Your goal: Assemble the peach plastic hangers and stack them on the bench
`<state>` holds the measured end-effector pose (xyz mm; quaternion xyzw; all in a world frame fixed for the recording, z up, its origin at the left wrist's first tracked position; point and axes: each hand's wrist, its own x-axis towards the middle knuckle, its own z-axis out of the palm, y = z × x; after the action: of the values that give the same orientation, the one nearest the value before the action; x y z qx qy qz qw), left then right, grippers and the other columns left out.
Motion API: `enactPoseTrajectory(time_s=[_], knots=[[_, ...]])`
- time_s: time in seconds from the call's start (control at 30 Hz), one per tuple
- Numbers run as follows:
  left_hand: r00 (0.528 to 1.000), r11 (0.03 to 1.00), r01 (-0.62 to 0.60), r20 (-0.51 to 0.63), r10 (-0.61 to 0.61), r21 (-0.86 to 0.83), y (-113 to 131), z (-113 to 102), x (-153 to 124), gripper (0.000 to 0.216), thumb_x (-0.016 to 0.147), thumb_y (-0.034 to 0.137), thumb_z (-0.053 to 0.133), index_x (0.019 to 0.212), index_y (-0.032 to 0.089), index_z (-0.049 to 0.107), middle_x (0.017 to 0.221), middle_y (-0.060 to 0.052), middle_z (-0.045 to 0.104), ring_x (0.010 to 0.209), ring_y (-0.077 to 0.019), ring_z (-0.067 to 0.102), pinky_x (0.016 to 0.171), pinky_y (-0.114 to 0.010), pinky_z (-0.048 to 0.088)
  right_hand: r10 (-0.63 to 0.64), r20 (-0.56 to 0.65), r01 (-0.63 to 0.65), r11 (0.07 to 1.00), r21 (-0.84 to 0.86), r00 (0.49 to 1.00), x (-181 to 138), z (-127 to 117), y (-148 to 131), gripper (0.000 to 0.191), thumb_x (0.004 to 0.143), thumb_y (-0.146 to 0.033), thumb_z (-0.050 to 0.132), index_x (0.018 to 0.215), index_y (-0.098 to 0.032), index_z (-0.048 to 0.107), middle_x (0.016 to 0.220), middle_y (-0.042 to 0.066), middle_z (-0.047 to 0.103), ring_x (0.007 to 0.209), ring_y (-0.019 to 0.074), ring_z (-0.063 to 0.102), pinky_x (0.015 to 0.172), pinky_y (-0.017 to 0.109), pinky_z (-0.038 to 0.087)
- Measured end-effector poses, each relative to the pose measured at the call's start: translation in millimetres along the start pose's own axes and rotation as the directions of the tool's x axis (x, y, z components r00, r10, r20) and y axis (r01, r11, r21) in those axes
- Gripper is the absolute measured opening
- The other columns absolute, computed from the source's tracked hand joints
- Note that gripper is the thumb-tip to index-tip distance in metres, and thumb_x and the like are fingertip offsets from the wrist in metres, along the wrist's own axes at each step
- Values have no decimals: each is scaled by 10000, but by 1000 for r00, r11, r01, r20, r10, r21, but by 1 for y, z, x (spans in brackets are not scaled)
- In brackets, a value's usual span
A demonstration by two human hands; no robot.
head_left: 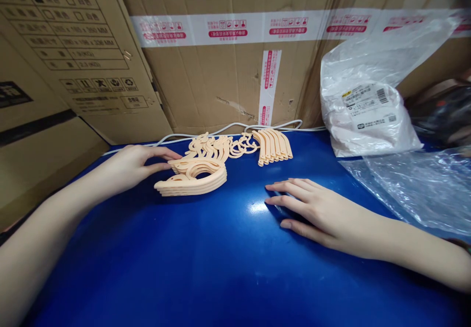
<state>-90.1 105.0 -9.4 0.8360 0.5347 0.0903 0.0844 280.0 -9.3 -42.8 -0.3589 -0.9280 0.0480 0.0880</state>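
A stack of peach plastic curved parts (193, 177) lies on the blue table (206, 263). My left hand (134, 166) rests on the table just left of the stack, fingers stretched out, fingertips touching its upper edge. My right hand (314, 209) lies flat on the table to the right, fingers spread and pointing left, holding nothing. Behind the stack lie more peach parts: a loose tangle (217, 146) and a neat row (274, 146).
Cardboard boxes (228, 77) wall off the back and left. A white cable (235, 128) runs along their base. A white filled plastic bag with a label (364, 116) and a clear plastic sheet (415, 185) sit at the right.
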Motion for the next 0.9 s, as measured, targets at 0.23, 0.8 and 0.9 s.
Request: enactPoseTrajectory(time_s=[0.23,0.8,0.9], knots=[[1000,1000,-2,-14,2,-20,-1,1,1,528,772,630,477,1054,236,687,1135,9,709,1010,-234,643,926,-302,437,-2,-1,2,1000,0,1000,0,1,0,357,980,-348,414,1280,-203,541,1359,114,514,1223,241,485,991,436,429],[999,998,-23,-39,25,51,4,-5,-6,407,879,322,416,1201,148,592,1236,-63,652,1126,-247,586,1021,-373,389,4,7,-4,1000,0,1000,1,-1,-1,358,979,-341,414,1280,-197,544,1353,125,518,1231,249,483,991,445,433],[985,991,6,-174,17,130,14,-10,-8,416,893,263,372,1226,110,569,1241,-105,628,1116,-255,580,1010,-382,402,6,12,-6,1000,-1,1000,0,-2,-1,362,983,-346,406,1287,-198,537,1360,120,511,1239,244,473,996,443,430]])
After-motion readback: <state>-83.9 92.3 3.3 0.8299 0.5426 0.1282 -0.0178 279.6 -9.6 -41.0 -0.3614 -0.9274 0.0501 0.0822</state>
